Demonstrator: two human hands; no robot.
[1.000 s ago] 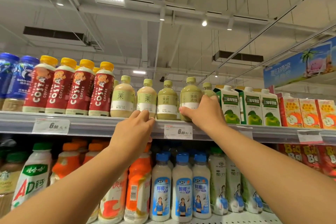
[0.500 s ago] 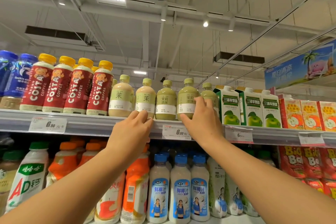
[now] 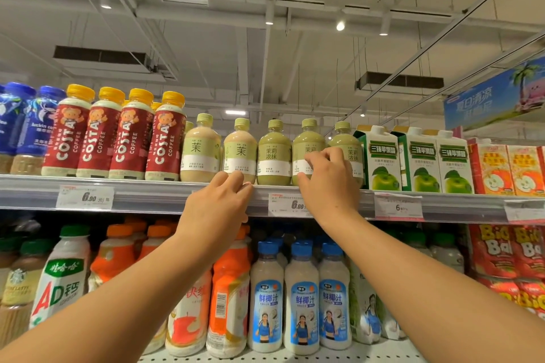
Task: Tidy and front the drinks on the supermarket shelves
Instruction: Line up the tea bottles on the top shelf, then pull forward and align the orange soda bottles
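On the top shelf (image 3: 165,196) stand two beige tea bottles (image 3: 240,153) and, to their right, three green tea bottles (image 3: 274,153), all with labels facing out. My right hand (image 3: 330,186) is raised to the two right-hand green bottles (image 3: 343,138). Its thumb lies at the base of the fourth bottle and its curled fingers cover the lower fronts of both, so which one it grips is unclear. My left hand (image 3: 218,203) rests on the shelf's front rail, its bent fingertips touching just below the second beige bottle and holding nothing.
Red Costa coffee bottles (image 3: 129,138) and blue bottles (image 3: 35,124) fill the shelf to the left. Green apple juice cartons (image 3: 383,156) and orange cartons (image 3: 495,168) stand to the right. Price tags (image 3: 84,197) hang on the rail. The lower shelf holds coconut drinks (image 3: 302,298) and orange bottles (image 3: 227,298).
My right hand has slid slightly right and down along the green bottles, and the rightmost green bottle now stands forward in line with the others. My left hand has stayed on the rail.
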